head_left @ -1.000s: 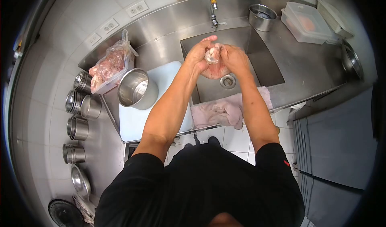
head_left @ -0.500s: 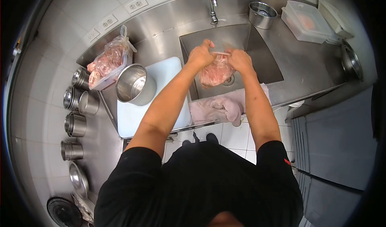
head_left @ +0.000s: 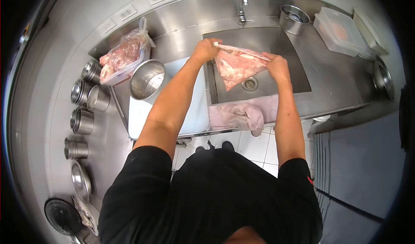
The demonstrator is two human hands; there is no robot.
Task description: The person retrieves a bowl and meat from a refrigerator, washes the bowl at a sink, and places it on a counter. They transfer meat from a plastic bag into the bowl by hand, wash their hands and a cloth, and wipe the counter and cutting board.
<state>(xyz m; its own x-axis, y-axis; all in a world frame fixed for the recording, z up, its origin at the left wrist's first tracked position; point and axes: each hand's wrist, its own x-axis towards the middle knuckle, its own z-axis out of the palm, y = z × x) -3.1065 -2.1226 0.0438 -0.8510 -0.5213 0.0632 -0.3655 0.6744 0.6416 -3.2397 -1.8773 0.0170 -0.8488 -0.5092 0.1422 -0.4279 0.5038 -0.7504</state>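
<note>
A clear plastic bag of raw meat (head_left: 237,67) hangs over the sink (head_left: 285,58), its top edge stretched wide between my hands. My left hand (head_left: 205,51) is closed on one top corner of the bag. The opposite corner is gripped by my right hand (head_left: 276,67), which sits slightly lower. Pink meat fills the bag, which narrows to a point at the bottom near the drain (head_left: 250,84). Below it, a pinkish cloth (head_left: 242,114) drapes over the sink's front edge.
Left of the sink, a steel pot (head_left: 147,80) stands on a pale cutting board (head_left: 186,110). Behind it is a plastic tub of bagged meat (head_left: 125,56). A faucet (head_left: 243,11), another steel pot (head_left: 294,19) and a lidded plastic container (head_left: 341,30) line the back. Several steel containers (head_left: 82,121) stand along the left wall.
My hands have moved apart, pulling the bag's top from bunched to wide and taut. The meat has shifted from a rounded lump into a triangular shape. The head view has shifted slightly.
</note>
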